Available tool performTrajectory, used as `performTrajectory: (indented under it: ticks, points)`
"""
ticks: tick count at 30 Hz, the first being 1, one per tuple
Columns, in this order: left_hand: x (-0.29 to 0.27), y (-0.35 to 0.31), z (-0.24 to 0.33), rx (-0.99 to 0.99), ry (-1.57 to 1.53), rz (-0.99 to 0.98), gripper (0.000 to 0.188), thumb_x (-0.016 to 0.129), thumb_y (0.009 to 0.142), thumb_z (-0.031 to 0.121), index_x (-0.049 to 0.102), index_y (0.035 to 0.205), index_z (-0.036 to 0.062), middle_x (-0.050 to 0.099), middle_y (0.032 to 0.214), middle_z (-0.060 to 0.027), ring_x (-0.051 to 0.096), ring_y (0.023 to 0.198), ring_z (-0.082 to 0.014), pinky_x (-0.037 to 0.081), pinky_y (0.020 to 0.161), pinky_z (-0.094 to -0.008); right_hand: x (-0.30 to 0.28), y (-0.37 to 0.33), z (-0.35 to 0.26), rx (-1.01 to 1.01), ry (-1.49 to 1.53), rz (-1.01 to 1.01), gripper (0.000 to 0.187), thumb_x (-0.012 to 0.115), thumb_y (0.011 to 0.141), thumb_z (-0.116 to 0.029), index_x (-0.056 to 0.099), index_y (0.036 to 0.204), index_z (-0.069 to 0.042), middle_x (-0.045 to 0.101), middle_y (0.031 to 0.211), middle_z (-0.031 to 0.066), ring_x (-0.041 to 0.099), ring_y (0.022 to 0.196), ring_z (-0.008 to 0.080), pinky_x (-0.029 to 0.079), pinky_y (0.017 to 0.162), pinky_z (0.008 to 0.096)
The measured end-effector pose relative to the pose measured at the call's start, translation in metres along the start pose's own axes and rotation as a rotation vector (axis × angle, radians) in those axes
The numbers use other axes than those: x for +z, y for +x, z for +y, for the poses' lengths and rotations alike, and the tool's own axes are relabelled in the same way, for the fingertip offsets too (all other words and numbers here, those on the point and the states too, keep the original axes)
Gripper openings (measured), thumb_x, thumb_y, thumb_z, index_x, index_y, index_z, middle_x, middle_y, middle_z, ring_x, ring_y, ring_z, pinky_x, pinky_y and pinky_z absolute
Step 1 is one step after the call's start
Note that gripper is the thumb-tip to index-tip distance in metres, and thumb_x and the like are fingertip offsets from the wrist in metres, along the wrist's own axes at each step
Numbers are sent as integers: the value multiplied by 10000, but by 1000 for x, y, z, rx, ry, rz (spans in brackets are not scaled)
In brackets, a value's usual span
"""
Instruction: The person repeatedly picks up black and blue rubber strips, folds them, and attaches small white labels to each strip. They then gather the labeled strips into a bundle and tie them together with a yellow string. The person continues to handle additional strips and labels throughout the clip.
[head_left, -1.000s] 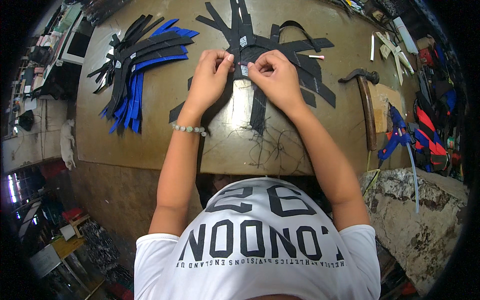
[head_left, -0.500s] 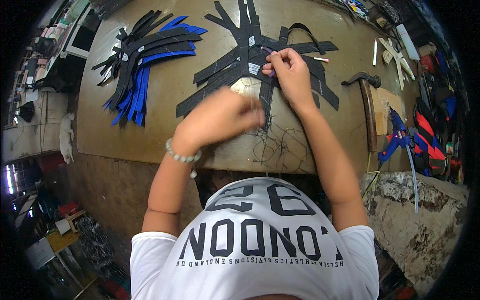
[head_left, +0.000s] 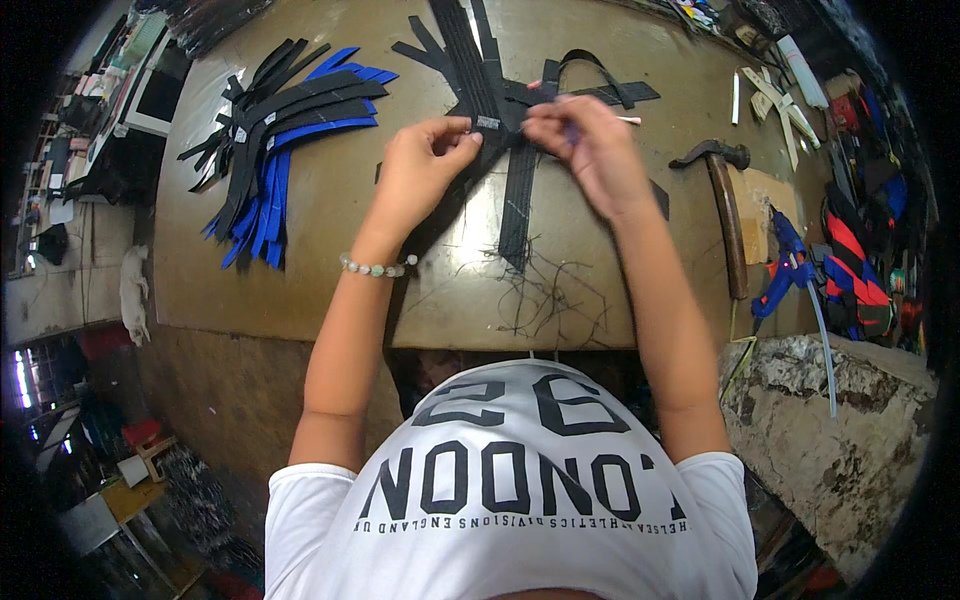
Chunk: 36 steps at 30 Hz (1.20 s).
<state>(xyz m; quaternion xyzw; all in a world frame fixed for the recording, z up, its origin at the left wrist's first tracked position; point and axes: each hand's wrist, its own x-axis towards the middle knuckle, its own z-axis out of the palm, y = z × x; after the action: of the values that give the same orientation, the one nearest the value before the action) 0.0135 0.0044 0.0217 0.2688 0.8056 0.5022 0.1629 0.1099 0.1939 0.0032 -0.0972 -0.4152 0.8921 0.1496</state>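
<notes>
My left hand [head_left: 430,165] pinches the edge of a black webbing strap piece [head_left: 474,80] beside its small white label [head_left: 487,123]. On the other side of that label, my right hand [head_left: 590,150] is curled with fingertips together and slightly blurred. A bit of a small purple tool [head_left: 571,132] shows between its fingers; most of it is hidden. More black straps cross beneath both hands, and one strap [head_left: 517,215] points toward me. A curved black strap loop [head_left: 600,62] lies beyond my right hand.
A heap of black and blue straps [head_left: 270,130] lies on the left of the table [head_left: 300,300]. Loose black threads [head_left: 550,300] are scattered near its front edge. To the right are a hammer [head_left: 728,215], a blue glue gun [head_left: 785,265] and pale crossed strips [head_left: 785,115].
My left hand has moved away from me and now pinches a strap. Several black straps have been shifted or turned over. The right hand has moved slightly right, and the purple tool shows less.
</notes>
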Motion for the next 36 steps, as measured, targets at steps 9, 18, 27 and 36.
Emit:
performTrajectory:
  ticks: [9, 18, 27, 36]
  points:
    - [7, 2, -13, 28, 127, 81, 251, 707, 856, 174, 681, 972, -47, 661, 759, -19, 559, 678, -52, 461, 630, -226, 22, -3, 41, -157, -636, 99, 193, 651, 866, -120, 590, 861, 63, 675, 874, 119, 651, 816, 130, 547, 714, 258]
    - [4, -7, -7, 7, 234, 107, 245, 652, 894, 188, 639, 893, -57, 644, 734, -81, 563, 680, -96, 472, 645, -276, 31, -9, 42, -292, -918, 76, 155, 682, 805, -47, 599, 732, 61, 606, 1023, 112, 619, 853, 119, 566, 721, 260]
    - [7, -3, -15, 80, 184, 139, 260, 594, 895, 190, 620, 835, -61, 635, 720, -147, 598, 649, -215, 474, 632, -337, 33, -8, 39, -330, -885, 62, 191, 677, 826, -131, 594, 775, 33, 639, 927, 126, 653, 793, 169, 540, 710, 263]
    - [-2, -44, 40, 258, 164, -863, 197, 606, 876, 177, 645, 855, -15, 620, 707, -176, 600, 643, -309, 479, 637, -369, 9, 0, 21, -58, -427, 130, 238, 568, 969, -196, 561, 951, 41, 640, 941, 131, 658, 794, 164, 556, 763, 267]
